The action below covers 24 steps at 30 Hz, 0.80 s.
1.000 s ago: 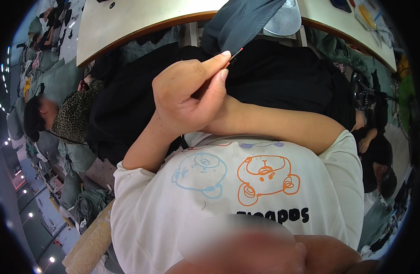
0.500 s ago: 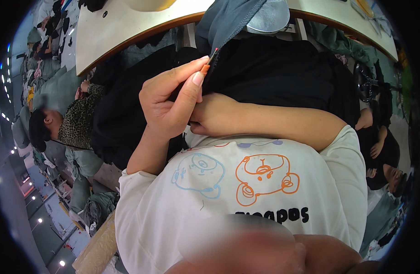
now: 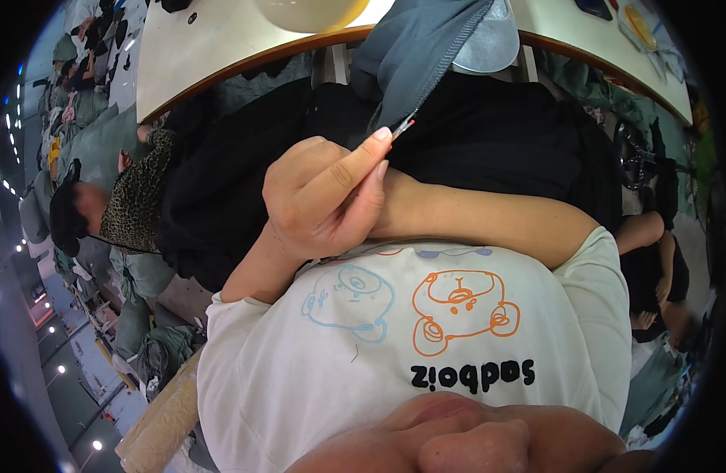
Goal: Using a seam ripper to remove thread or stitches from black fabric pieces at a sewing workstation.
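Between the thumb and forefinger of my left hand [image 3: 327,193] is a seam ripper [image 3: 406,128]. Its thin metal fork and small red tip point up and to the right, while its handle is mostly hidden by the fingers. The tip lies close to the overlocked edge of a dark grey fabric piece [image 3: 410,59], which hangs from the table edge onto my lap. My right forearm crosses my lap from the right. Most of my right hand [image 3: 401,188] is behind the left one, so its fingers and anything in them are hidden.
Ahead is a white table [image 3: 221,59] with a brown edge. A rounded silver-grey plate [image 3: 489,43] is by the fabric. Black cloth [image 3: 497,134] covers my lap. Another person in a leopard-print top [image 3: 142,201] sits at the left, and one in black at the right. Green bundles [image 3: 102,150] lie around.
My left hand has moved right and slightly down with the seam ripper, turning so its back shows more. It now covers more of my right hand. The grey fabric's edge has shifted right.
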Available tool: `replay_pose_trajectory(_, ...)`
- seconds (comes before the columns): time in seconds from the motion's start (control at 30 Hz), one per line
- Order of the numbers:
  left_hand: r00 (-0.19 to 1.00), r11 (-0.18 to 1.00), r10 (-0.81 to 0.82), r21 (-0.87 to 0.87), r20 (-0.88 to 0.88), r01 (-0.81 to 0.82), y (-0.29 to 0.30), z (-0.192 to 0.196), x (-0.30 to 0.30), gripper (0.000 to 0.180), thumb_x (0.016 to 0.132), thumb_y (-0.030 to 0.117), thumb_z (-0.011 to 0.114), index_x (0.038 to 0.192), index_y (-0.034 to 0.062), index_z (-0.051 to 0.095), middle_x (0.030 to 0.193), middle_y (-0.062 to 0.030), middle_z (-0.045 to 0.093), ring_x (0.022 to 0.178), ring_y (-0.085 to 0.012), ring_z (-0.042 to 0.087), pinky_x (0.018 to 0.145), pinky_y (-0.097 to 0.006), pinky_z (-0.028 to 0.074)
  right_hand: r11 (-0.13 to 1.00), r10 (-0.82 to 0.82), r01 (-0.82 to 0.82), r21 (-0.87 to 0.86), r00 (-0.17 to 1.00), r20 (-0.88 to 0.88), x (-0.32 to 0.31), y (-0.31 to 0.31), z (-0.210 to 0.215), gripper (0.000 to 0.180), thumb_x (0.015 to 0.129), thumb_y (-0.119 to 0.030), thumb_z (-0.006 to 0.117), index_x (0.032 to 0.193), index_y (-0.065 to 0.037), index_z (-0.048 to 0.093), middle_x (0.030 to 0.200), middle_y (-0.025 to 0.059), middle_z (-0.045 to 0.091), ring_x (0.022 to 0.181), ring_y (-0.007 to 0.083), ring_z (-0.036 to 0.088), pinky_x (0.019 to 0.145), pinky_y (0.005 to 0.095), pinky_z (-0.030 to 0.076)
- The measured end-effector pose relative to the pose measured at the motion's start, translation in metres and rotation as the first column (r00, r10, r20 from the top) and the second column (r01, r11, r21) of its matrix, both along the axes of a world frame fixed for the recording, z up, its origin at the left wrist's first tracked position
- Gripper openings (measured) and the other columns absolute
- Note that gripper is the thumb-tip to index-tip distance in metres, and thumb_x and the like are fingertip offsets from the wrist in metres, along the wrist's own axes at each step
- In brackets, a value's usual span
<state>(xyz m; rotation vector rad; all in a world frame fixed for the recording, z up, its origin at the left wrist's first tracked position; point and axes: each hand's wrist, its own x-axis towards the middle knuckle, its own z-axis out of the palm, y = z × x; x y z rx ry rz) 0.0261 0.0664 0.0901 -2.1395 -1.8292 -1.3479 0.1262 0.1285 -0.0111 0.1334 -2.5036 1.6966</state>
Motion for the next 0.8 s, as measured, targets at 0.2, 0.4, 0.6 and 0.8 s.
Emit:
replay_pose_trajectory(0.2, 0.999, 0.999, 0.034, 0.014, -0.005, -0.034, 0.004, -0.001, 0.005, 0.036, 0.074, -0.008, 0.074, 0.109, -0.0046, 0.077, 0.062, -0.0043, 0.057, 0.048, -0.0154, 0.05, 0.045, -0.029, 0.037, 0.997, 0.038, -0.034, -0.068, 0.997, 0.062, 0.001, 0.009, 0.011, 0.017, 0.093, -0.018, 0.062, 0.101, -0.004, 0.07, 0.098, 0.0172, 0.074, 0.091, 0.0339, 0.072, 0.08, 0.0435, 0.058)
replay_pose_trajectory(0.4, 0.999, 0.999, 0.045, -0.024, 0.015, -0.045, 0.005, 0.004, 0.007, 0.036, 0.079, -0.011, 0.072, 0.113, -0.0046, 0.077, 0.061, -0.0043, 0.055, 0.049, -0.0136, 0.045, 0.047, -0.028, 0.034, 0.993, 0.026, -0.018, -0.12, 0.998, 0.062, -0.003, 0.006, 0.01, 0.016, 0.092, -0.015, 0.062, 0.101, -0.004, 0.069, 0.098, 0.0175, 0.073, 0.091, 0.0334, 0.071, 0.079, 0.0426, 0.057)
replay_pose_trajectory(0.6, 0.998, 0.998, 0.062, 0.027, -0.022, -0.061, 0.016, 0.005, 0.005, 0.036, 0.076, -0.007, 0.074, 0.111, -0.0018, 0.077, 0.059, -0.0031, 0.051, 0.047, -0.0152, 0.046, 0.046, -0.03, 0.035, 0.985, 0.023, -0.011, -0.17, 0.997, 0.07, -0.003, 0.005, 0.012, 0.014, 0.09, -0.012, 0.063, 0.099, -0.002, 0.068, 0.096, 0.0178, 0.072, 0.091, 0.0329, 0.07, 0.079, 0.0419, 0.056)
replay_pose_trajectory(0.8, 0.995, 0.996, 0.086, 0.026, -0.045, -0.085, 0.028, 0.014, 0.007, 0.034, 0.075, -0.004, 0.076, 0.108, 0.0008, 0.078, 0.057, -0.0027, 0.049, 0.046, -0.0172, 0.047, 0.046, -0.031, 0.036, 0.955, 0.023, 0.006, -0.297, 0.995, 0.093, -0.001, 0.001, 0.01, 0.013, 0.089, -0.009, 0.063, 0.098, -0.001, 0.068, 0.095, 0.0181, 0.07, 0.091, 0.0325, 0.069, 0.078, 0.0412, 0.055)
